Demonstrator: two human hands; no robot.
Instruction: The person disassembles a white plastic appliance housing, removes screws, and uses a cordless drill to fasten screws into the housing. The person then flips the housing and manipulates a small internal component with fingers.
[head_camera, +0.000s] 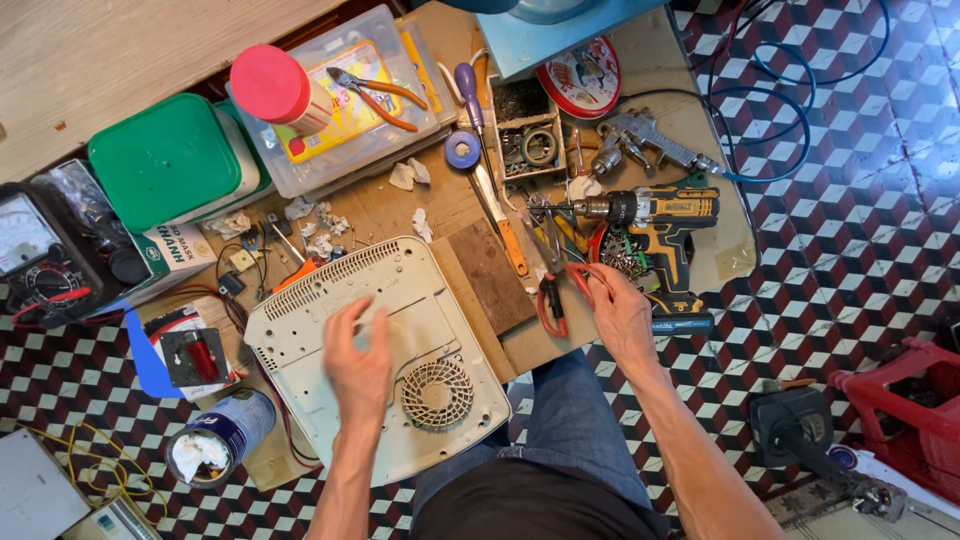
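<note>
The white casing (375, 355) lies face down on the bench, vent fan nearest the person, with the left hand (360, 365) resting open and flat on its back, gripping nothing. Just right of the casing, the right hand (620, 315) closes its fingers on the red-handled pliers (552, 295) beside the drill (660, 225). The back looks closed yet, so I judge the opening work barely begun.

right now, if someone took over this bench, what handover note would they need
Left hand: open, flat on the upturned white appliance casing, near its round fan grille.
Right hand: at the red-handled pliers on the wooden board; grip unclear.
Cordless drill lies beside that hand; orange-handled screwdriver beyond the board.
Done: casing lies underside up.
Left: casing not opened yet.
</note>
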